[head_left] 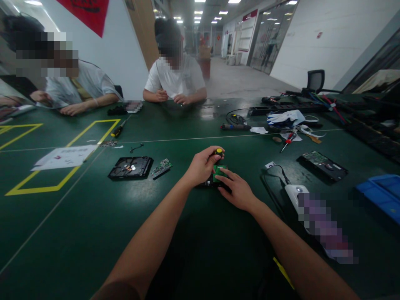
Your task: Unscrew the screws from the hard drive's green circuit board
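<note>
My left hand (201,166) is closed around the handle of a screwdriver (219,151), black with a yellow top. The screwdriver stands upright over a hard drive (208,183), and its tip is hidden by my fingers. A green circuit board (220,169) shows on the drive's upper face. Spread fingers of my right hand (239,191) rest on the board and the drive's near right side. To the left lie an opened hard drive (131,167) and a loose circuit board (161,168).
Another drive (323,165) lies right, near a blue tray (381,196) and a white power strip (296,193) with a cable. Further back are a red screwdriver (288,141) and a yellow-black one (120,128). Two people sit across the green table (78,250).
</note>
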`<state>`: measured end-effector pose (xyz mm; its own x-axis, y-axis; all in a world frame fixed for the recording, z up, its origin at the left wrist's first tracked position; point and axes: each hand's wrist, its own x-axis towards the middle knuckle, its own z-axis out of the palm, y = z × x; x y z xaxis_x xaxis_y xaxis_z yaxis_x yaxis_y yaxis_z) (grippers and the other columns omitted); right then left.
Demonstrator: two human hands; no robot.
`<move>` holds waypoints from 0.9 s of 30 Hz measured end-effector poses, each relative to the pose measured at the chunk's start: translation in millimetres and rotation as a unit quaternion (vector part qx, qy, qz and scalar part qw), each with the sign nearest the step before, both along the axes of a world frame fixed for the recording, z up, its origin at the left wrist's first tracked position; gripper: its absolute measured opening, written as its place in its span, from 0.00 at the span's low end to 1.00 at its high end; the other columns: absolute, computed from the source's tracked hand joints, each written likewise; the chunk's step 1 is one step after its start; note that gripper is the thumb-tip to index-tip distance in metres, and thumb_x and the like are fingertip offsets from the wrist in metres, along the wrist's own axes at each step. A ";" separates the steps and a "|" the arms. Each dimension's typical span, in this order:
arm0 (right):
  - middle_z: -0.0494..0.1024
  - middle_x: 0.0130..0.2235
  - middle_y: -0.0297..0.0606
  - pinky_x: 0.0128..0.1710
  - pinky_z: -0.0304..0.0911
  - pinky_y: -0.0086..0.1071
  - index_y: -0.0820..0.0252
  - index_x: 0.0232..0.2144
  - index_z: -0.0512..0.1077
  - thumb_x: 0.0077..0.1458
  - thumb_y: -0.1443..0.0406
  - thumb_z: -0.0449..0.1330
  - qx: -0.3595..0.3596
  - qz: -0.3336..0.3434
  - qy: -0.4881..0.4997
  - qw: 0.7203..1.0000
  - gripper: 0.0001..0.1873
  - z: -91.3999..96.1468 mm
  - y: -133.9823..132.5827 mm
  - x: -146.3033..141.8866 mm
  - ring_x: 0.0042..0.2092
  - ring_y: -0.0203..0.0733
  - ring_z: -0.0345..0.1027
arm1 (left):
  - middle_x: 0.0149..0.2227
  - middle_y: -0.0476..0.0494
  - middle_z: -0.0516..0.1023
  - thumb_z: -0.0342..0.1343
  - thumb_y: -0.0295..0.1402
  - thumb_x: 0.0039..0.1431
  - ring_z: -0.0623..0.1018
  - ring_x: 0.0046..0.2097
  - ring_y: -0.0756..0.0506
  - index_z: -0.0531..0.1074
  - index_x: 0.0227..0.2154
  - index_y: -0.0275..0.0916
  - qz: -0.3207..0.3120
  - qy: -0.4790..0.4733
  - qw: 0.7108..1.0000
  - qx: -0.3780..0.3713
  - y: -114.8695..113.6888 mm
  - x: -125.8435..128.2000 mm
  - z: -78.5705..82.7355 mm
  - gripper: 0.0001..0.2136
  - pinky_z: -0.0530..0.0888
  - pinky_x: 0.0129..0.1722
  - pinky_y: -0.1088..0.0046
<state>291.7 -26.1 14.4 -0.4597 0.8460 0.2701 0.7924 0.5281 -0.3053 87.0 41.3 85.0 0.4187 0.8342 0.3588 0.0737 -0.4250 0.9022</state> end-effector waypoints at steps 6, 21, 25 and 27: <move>0.64 0.70 0.41 0.61 0.67 0.56 0.47 0.63 0.69 0.67 0.59 0.59 -0.002 0.000 0.000 1.000 0.23 0.0 0.1 -0.1 0.65 0.58 0.65 | 0.46 0.41 0.79 0.54 0.34 0.68 0.77 0.31 0.50 0.74 0.51 0.41 0.019 -0.013 1.000 0.002 4.3 -1.0 -3.6 0.12 0.77 0.25 0.76; 0.63 0.70 0.41 0.61 0.67 0.57 0.48 0.64 0.69 0.68 0.58 0.58 0.001 0.001 -0.004 1.000 0.23 0.0 0.2 -0.2 0.66 0.58 0.63 | 0.46 0.42 0.77 0.58 0.34 0.65 0.79 0.43 0.44 0.74 0.49 0.40 0.040 -0.011 0.999 0.021 3.8 0.0 -6.8 0.11 0.79 0.32 0.73; 0.63 0.71 0.42 0.60 0.68 0.57 0.48 0.64 0.68 0.68 0.58 0.58 -0.002 0.000 -0.004 1.000 0.23 -0.8 0.2 0.1 0.66 0.58 0.64 | 0.45 0.41 0.78 0.59 0.34 0.65 0.78 0.46 0.43 0.75 0.49 0.41 0.042 -0.008 0.998 0.036 3.2 1.7 -8.0 0.11 0.78 0.34 0.73; 0.63 0.70 0.41 0.60 0.68 0.57 0.47 0.63 0.69 0.68 0.58 0.58 -0.002 -0.001 -0.001 1.000 0.23 -0.7 0.0 0.4 0.65 0.58 0.64 | 0.45 0.42 0.78 0.60 0.34 0.64 0.78 0.46 0.43 0.75 0.48 0.41 0.052 -0.009 0.998 0.038 2.3 2.1 -7.5 0.11 0.78 0.35 0.72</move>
<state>292.1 -26.1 13.8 -0.4589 0.8477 0.2661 0.7942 0.5257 -0.3049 89.1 43.6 77.5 0.3248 0.8423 0.4301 0.1044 -0.4840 0.8688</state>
